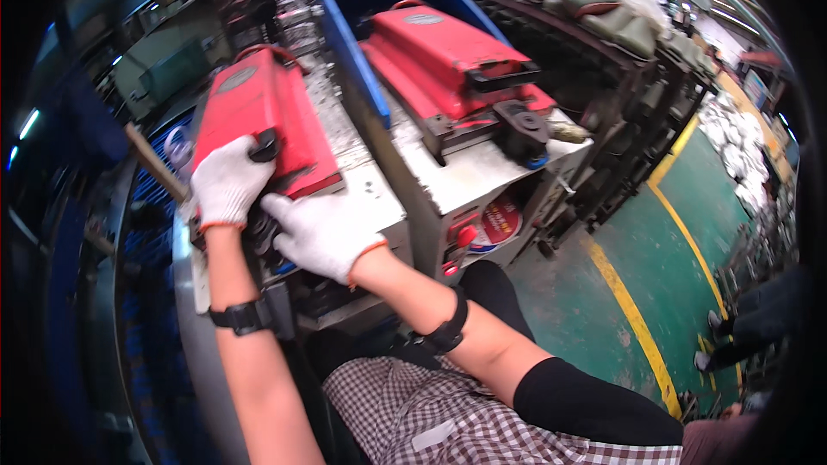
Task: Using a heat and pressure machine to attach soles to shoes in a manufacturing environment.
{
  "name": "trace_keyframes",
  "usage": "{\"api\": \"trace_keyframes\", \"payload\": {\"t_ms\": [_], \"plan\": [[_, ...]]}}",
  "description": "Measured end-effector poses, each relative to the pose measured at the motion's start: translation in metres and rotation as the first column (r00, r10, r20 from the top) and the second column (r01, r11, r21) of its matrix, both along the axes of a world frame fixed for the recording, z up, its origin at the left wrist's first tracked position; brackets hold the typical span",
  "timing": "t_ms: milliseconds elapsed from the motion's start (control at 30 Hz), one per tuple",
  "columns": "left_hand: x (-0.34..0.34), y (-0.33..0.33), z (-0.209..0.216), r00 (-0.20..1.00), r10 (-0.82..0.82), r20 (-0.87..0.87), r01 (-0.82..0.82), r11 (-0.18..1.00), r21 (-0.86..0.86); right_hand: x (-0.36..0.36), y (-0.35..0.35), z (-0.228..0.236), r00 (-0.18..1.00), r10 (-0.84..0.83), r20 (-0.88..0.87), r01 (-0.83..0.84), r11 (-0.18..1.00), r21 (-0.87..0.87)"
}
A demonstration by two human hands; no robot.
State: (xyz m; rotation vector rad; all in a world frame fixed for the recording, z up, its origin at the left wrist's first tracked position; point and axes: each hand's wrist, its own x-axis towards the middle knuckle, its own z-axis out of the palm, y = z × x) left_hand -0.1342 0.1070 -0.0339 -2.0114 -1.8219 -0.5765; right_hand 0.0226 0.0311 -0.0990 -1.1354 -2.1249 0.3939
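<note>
A red machine cover (pixel 258 112) with an oval badge on top lies in front of me on the left. My left hand (pixel 231 176), in a white knitted glove, is closed round the black handle (pixel 264 146) at the cover's near end. Just below the cover's front edge is my right hand (pixel 323 232), gloved alike. Its fingers bend toward a dark metal part (pixel 265 228) at the machine's front, with one finger pointing left. What its fingertips grip, if anything, is hidden.
Right of it, a second red machine (pixel 448 56) stands by a blue panel (pixel 357 60), with a dark clamp-like part (pixel 521 129) at its front. Red buttons (pixel 465 237) sit below. A rack holds olive-green pads (pixel 594 9). Yellow lines (pixel 629 310) cross the green floor; another person's legs (pixel 749 327) show at right.
</note>
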Motion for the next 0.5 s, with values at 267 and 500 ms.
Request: {"api": "trace_keyframes", "payload": {"t_ms": [267,500], "plan": [[-0.0054,0.0043,-0.0008,1.000,0.008,-0.013,-0.008,1.000,-0.013,-0.0014,-0.0006,-0.0015,0.999,-0.035,0.006,0.035,0.996,0.088],[-0.0063,0.0026,0.0003,1.000,0.018,-0.014,-0.019,0.998,-0.059,-0.0003,-0.0031,0.0038,0.994,-0.064,0.086,0.060,0.997,0.051]]}}
